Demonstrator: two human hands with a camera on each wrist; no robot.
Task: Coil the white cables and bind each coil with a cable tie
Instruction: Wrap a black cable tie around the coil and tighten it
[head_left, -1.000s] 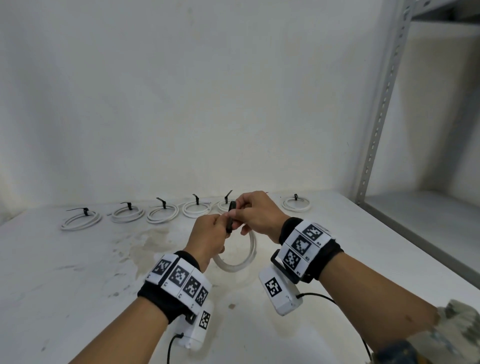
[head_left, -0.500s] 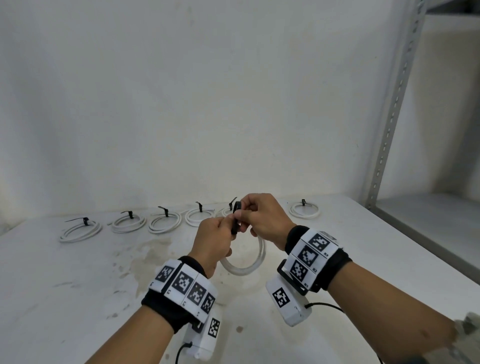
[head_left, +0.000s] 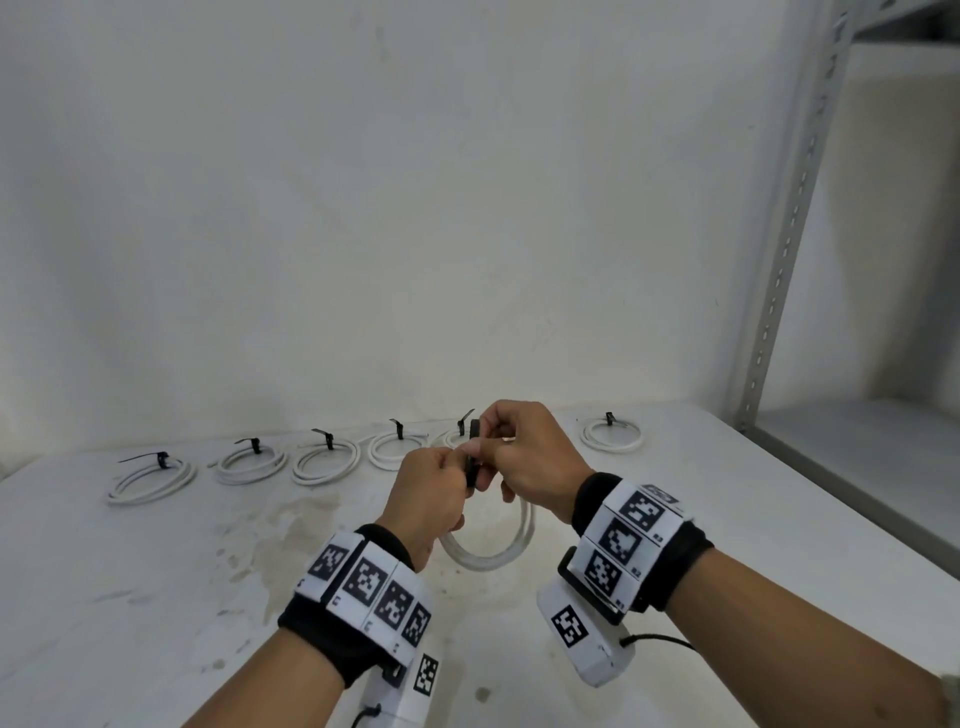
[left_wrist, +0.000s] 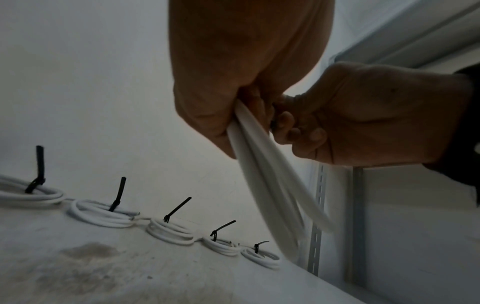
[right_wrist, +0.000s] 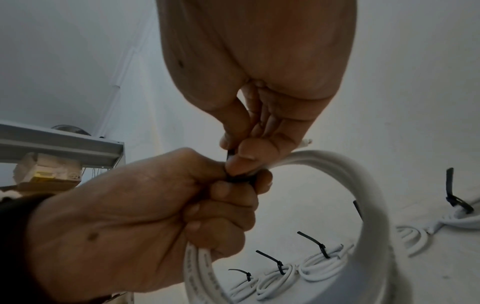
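I hold a white cable coil (head_left: 493, 551) upright above the table's middle. My left hand (head_left: 431, 493) grips the top of the coil (right_wrist: 369, 205), its fingers curled round the strands (left_wrist: 262, 168). A black cable tie (head_left: 472, 457) wraps the coil at that spot. My right hand (head_left: 524, 457) pinches the tie (right_wrist: 230, 154) between thumb and forefinger, right against the left hand. The tie's tail sticks up between the two hands. Most of the tie is hidden by fingers.
Several bound white coils (head_left: 150, 478) with black ties lie in a row along the back of the white table (head_left: 156, 597), one (head_left: 612, 434) to the right of my hands. A grey metal shelf upright (head_left: 779, 270) stands at the right.
Both hands with the coil have stayed together and kept their hold. The head view has tilted up slightly, so the hands sit lower in frame.
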